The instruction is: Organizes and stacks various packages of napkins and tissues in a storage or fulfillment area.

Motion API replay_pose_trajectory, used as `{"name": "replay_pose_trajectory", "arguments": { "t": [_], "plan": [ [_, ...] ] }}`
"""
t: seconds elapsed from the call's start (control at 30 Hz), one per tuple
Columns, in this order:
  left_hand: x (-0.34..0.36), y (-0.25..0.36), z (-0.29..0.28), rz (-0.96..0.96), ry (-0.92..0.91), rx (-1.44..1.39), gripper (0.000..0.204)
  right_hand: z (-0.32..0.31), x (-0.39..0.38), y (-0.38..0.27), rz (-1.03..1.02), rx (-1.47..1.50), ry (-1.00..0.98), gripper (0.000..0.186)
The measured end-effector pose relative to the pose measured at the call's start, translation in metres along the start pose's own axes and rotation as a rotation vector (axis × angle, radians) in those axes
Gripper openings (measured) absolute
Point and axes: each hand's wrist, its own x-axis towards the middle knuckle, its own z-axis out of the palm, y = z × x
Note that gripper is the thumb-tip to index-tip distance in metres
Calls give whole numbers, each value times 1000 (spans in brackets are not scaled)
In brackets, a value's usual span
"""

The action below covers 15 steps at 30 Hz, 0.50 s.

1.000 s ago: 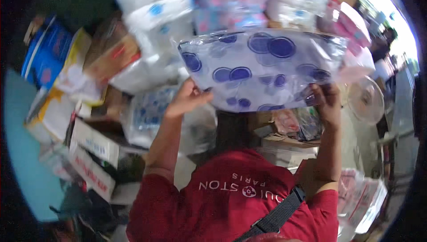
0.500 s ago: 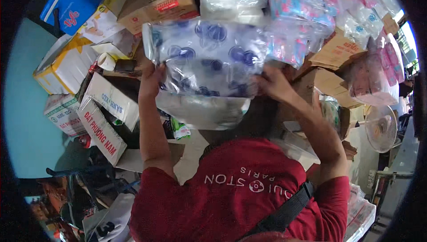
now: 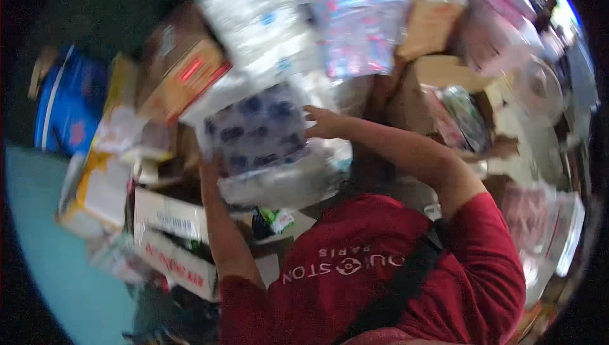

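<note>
A clear plastic pack with dark blue-purple round patterns (image 3: 257,130) lies tilted in front of me, on top of white plastic-wrapped packs. My left hand (image 3: 212,165) is closed at its lower left corner, the fingers partly hidden and blurred. At the right edge, my right hand (image 3: 323,123) grips the side of the pack with bent fingers. Below the patterned pack, a crumpled white plastic bundle (image 3: 279,183) shows near my chest.
Stacked white packs (image 3: 263,18) and pink-blue packs (image 3: 361,21) stand beyond. Cardboard boxes sit left (image 3: 184,78), and an open carton (image 3: 438,69) right. A blue bag (image 3: 73,107) is far left; white printed boxes (image 3: 168,215) lie beside my left forearm. Motion blurs much.
My view has swung, shifting the surroundings. The patterned pack appears smaller and more tilted, further down among the white packs. My right hand has shifted left in view with it.
</note>
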Motion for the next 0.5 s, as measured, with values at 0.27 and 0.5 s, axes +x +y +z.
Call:
{"name": "replay_pose_trajectory", "arguments": {
  "t": [0.27, 0.5],
  "plan": [
    [1, 21, 113, 207, 162, 965, 72, -8, -23, 61, -52, -580, -124, 56],
    [-7, -27, 188, 278, -237, 1035, 59, -25, -107, 79, -21, -406, -117, 56]
  ]
}}
